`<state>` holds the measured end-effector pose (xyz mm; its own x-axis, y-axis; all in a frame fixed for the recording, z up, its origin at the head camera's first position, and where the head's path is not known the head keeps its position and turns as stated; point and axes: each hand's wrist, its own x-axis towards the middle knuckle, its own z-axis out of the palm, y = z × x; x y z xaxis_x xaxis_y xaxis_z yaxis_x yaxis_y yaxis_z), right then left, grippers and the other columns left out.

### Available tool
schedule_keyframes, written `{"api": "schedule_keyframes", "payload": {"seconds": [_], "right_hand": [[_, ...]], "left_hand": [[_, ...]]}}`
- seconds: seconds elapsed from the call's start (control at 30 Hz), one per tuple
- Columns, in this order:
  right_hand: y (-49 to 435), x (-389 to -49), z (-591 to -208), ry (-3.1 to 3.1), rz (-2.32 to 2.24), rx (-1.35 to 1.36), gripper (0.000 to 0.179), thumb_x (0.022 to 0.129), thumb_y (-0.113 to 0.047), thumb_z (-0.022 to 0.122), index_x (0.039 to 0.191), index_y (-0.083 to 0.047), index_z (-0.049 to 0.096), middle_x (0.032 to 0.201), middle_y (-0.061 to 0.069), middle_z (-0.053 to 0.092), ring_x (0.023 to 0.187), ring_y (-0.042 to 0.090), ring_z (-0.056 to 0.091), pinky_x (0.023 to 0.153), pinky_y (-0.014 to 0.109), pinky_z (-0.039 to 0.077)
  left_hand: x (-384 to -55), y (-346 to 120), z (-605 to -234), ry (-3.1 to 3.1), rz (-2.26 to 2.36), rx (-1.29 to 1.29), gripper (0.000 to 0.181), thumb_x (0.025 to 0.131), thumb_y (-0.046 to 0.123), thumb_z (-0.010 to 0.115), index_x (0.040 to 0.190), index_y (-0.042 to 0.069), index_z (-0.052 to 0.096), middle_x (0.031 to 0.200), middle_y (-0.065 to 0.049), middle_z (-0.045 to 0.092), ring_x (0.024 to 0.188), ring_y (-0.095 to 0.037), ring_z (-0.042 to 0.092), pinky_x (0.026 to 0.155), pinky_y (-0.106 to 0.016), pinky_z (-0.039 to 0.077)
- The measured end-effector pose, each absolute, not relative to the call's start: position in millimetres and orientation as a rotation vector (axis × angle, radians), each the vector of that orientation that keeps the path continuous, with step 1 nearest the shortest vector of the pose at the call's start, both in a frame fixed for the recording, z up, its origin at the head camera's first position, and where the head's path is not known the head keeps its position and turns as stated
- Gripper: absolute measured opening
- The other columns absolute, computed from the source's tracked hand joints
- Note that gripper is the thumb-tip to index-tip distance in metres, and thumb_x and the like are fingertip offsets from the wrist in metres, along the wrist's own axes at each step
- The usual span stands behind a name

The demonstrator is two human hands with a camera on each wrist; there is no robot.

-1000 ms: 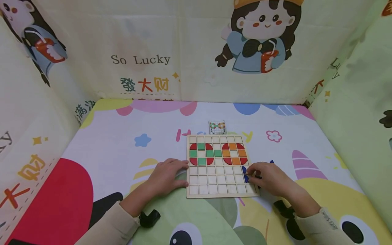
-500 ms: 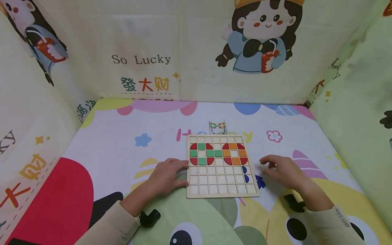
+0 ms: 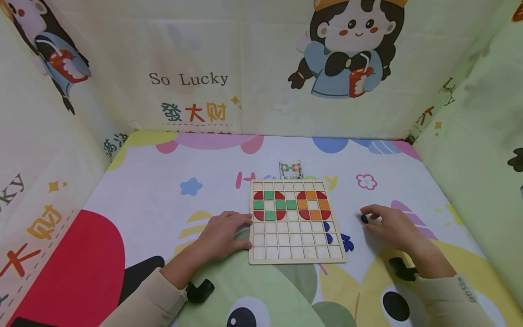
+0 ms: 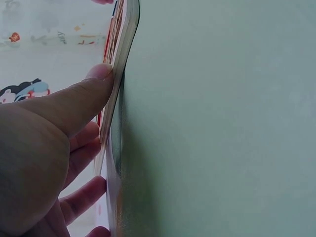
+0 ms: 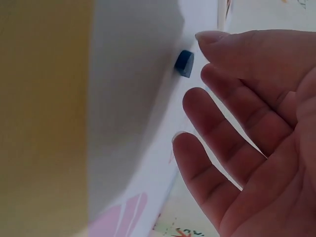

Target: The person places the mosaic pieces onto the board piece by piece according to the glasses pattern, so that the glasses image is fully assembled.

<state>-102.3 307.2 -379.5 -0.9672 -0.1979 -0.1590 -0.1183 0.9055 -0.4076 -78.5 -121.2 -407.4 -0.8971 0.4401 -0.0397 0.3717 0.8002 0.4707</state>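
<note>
A wooden grid board [image 3: 283, 253] lies in front of me with red, green and orange pieces set in its upper rows. Two blue curved pieces [image 3: 328, 238] sit in its cells toward the right. My left hand [image 3: 224, 235] touches the board's left edge with thumb and fingertips, and the left wrist view shows the thumb [image 4: 91, 96] along that edge. To the right of the board, my right hand [image 3: 394, 227] hovers low with thumb and fingers loosely bent. A small dark blue piece [image 5: 184, 63] lies on the tabletop just beyond its fingertips, with nothing pinched.
More blue pieces [image 3: 347, 243] lie against the board's right edge. Behind the board stands a small pattern card [image 3: 291, 170] printed with a similar coloured design. The patterned tablecloth [image 3: 229, 159] meets printed cloth walls at the back and sides.
My right hand has left the board's right side and moved right to the dark blue piece, uncovering the blue pieces by the edge. My left hand has stayed put.
</note>
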Motion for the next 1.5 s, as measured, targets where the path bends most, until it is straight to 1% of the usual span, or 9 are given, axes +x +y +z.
{"api": "schedule_keyframes", "payload": {"seconds": [0.3,0.43,0.73,0.8,0.93,1.1,1.2,1.33,1.5], "right_hand": [[309.3,-110.3,-386.8,2.885,-0.609,-0.228,0.038,0.088,-0.008,0.073,0.123,0.003,0.064,0.103,0.019,0.067,0.09,0.035,0.06,0.08,0.051,0.055],[306.5,-113.5,-388.3,2.882,-0.612,-0.211,0.038,0.088,-0.007,0.073,0.123,0.005,0.063,0.103,0.018,0.067,0.089,0.033,0.06,0.081,0.051,0.055],[302.1,-116.7,-393.7,2.894,-0.604,-0.174,0.039,0.088,-0.003,0.072,0.123,0.009,0.061,0.106,0.022,0.066,0.09,0.034,0.061,0.083,0.052,0.055],[302.7,-117.2,-394.0,2.886,-0.599,-0.176,0.038,0.088,-0.003,0.072,0.122,0.009,0.062,0.105,0.021,0.067,0.088,0.033,0.06,0.083,0.052,0.055],[301.3,-117.3,-394.0,2.877,-0.592,-0.198,0.034,0.088,-0.003,0.071,0.12,0.007,0.065,0.1,0.015,0.067,0.085,0.028,0.058,0.081,0.048,0.055],[298.1,-116.5,-393.9,2.886,-0.59,-0.223,0.03,0.088,-0.001,0.069,0.118,0.003,0.067,0.1,0.012,0.066,0.084,0.027,0.055,0.077,0.044,0.055],[295.4,-116.1,-394.6,2.903,-0.574,-0.24,0.028,0.089,0.0,0.068,0.117,0.002,0.068,0.102,0.013,0.067,0.086,0.029,0.056,0.08,0.047,0.055],[291.3,-116.1,-395.2,2.921,-0.562,-0.251,0.026,0.09,0.003,0.066,0.116,0.003,0.069,0.104,0.016,0.067,0.09,0.033,0.057,0.087,0.054,0.052],[288.1,-116.6,-394.1,2.924,-0.571,-0.255,0.027,0.089,0.004,0.068,0.116,0.005,0.067,0.105,0.019,0.067,0.091,0.036,0.057,0.088,0.057,0.051]], "left_hand": [[-78.6,-121.1,-406.5,2.84,0.702,0.641,0.056,0.082,0.035,0.083,0.131,0.015,0.065,0.138,0.003,0.059,0.128,-0.027,0.049,0.101,-0.052,0.04],[-78.6,-120.9,-406.4,2.838,0.703,0.637,0.056,0.082,0.035,0.084,0.13,0.015,0.065,0.138,0.003,0.06,0.128,-0.028,0.049,0.101,-0.052,0.04],[-78.5,-120.6,-406.6,2.84,0.715,0.64,0.055,0.081,0.035,0.084,0.129,0.015,0.066,0.137,0.003,0.06,0.127,-0.028,0.05,0.101,-0.053,0.04],[-78.3,-120.7,-406.4,2.841,0.716,0.645,0.055,0.081,0.035,0.084,0.129,0.015,0.066,0.137,0.003,0.06,0.127,-0.028,0.05,0.101,-0.053,0.04],[-78.0,-121.0,-406.2,2.845,0.717,0.656,0.055,0.081,0.035,0.084,0.129,0.015,0.066,0.137,0.002,0.06,0.127,-0.029,0.05,0.1,-0.053,0.041],[-77.6,-121.5,-406.3,2.85,0.719,0.662,0.055,0.081,0.035,0.084,0.129,0.014,0.066,0.136,0.002,0.061,0.127,-0.028,0.05,0.099,-0.053,0.041],[-77.4,-121.5,-406.3,2.851,0.72,0.662,0.055,0.081,0.035,0.084,0.129,0.014,0.066,0.136,0.002,0.061,0.126,-0.028,0.05,0.099,-0.053,0.041],[-77.4,-121.2,-406.1,2.849,0.714,0.655,0.055,0.081,0.035,0.084,0.13,0.015,0.066,0.137,0.003,0.06,0.127,-0.028,0.05,0.1,-0.052,0.041],[-77.7,-120.8,-406.3,2.85,0.699,0.643,0.056,0.081,0.036,0.084,0.131,0.015,0.065,0.138,0.003,0.06,0.128,-0.028,0.05,0.101,-0.053,0.041]]}}
